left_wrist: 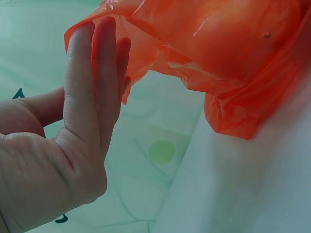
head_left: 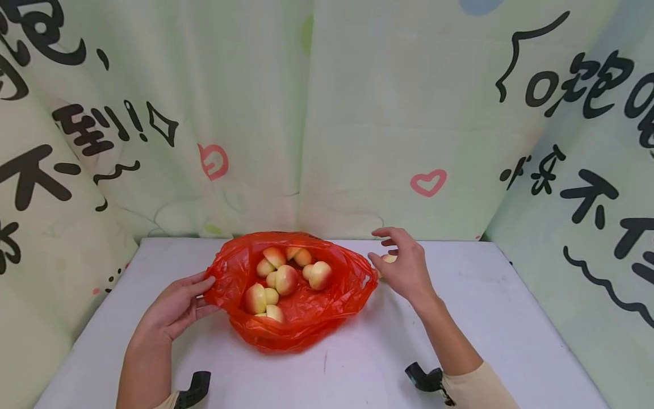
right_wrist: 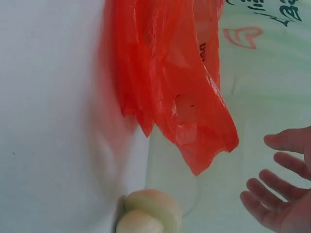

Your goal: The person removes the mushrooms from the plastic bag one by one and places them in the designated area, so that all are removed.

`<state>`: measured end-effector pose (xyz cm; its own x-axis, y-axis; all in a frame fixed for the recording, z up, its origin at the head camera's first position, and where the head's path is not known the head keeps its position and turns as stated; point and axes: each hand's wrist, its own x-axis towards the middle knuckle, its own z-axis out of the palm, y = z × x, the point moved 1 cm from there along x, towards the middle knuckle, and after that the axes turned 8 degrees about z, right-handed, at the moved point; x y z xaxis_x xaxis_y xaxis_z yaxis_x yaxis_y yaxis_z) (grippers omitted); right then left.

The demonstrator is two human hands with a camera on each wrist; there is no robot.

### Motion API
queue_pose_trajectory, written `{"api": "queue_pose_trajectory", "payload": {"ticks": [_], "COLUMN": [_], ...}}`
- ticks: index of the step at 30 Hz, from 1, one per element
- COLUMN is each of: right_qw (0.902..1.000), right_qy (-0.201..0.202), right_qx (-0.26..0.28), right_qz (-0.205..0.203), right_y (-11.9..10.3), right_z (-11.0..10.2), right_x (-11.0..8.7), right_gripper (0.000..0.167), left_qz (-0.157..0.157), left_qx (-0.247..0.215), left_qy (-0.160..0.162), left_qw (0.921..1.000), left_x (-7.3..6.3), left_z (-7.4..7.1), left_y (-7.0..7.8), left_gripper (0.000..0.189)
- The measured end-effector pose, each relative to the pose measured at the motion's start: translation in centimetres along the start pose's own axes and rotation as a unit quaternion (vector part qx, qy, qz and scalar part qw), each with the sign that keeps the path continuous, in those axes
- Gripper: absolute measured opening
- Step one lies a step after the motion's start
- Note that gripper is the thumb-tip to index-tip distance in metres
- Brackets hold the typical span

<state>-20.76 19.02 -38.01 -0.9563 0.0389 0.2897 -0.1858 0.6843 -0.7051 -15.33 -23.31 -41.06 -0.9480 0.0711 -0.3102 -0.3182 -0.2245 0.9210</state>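
A red plastic bag (head_left: 306, 335) lies on the table with its mouth spread wide. Inside are several mushroom-shaped pieces (head_left: 321, 275), cream with reddish caps. My left hand (head_left: 176, 304) pinches the bag's left edge between thumb and fingers; in the left wrist view the fingers of the left hand (left_wrist: 92, 107) lie behind the thin red film (left_wrist: 233, 48). Off the bag's right end, my right hand (head_left: 406, 267) is raised with loosely bent fingers, holding nothing. One more mushroom-shaped piece (right_wrist: 150, 213) sits on the table outside the bag, partly hidden behind the right hand in the head view.
The white table (head_left: 485, 318) ends at a pale green curtain (head_left: 357, 142) printed with black lettering and hearts, which hangs at the back and both sides. A black wrist mount (head_left: 426, 378) sticks out from the right sleeve, another (head_left: 194, 389) from the left.
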Motion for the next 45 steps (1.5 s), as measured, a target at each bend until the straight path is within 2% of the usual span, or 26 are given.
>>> {"api": "queue_pose_trajectory", "payload": {"ticks": [11,17,25,32,41,45], "right_qw": [0.9928,0.9809,0.9671,0.9573,0.9444,0.9338], "right_qy": [-0.085,-0.143,-0.206,-0.232,-0.271,-0.296], "right_qx": [0.081,0.129,0.146,0.165,0.18,0.197], "right_qz": [-0.021,-0.026,-0.03,-0.049,-0.052,-0.044], "right_y": [-2.0,-2.8,-4.0,-5.1,-5.5,-5.6], "right_z": [1.0,1.9,3.3,4.6,6.6,7.6], "right_x": [-1.2,-1.7,-2.5,-3.0,-3.4,-3.5], "right_gripper": [0.045,0.047,0.043,0.04,0.04,0.041], "left_qz": [0.001,0.002,0.0,0.002,-0.001,0.0], "left_qx": [-0.002,0.0,0.002,0.002,0.0,-0.001], "left_qy": [-0.002,0.001,0.004,0.003,0.005,0.002], "left_qw": [1.0,1.0,1.0,1.0,1.0,1.0], "left_x": [-0.1,0.0,-0.1,0.0,0.0,0.0], "left_z": [-0.1,-0.1,0.0,0.1,0.1,0.1], "left_y": [-0.1,-0.2,-0.3,-0.4,-0.2,-0.2], "left_gripper": [0.067,0.066,0.067,0.066,0.065,0.066]}}
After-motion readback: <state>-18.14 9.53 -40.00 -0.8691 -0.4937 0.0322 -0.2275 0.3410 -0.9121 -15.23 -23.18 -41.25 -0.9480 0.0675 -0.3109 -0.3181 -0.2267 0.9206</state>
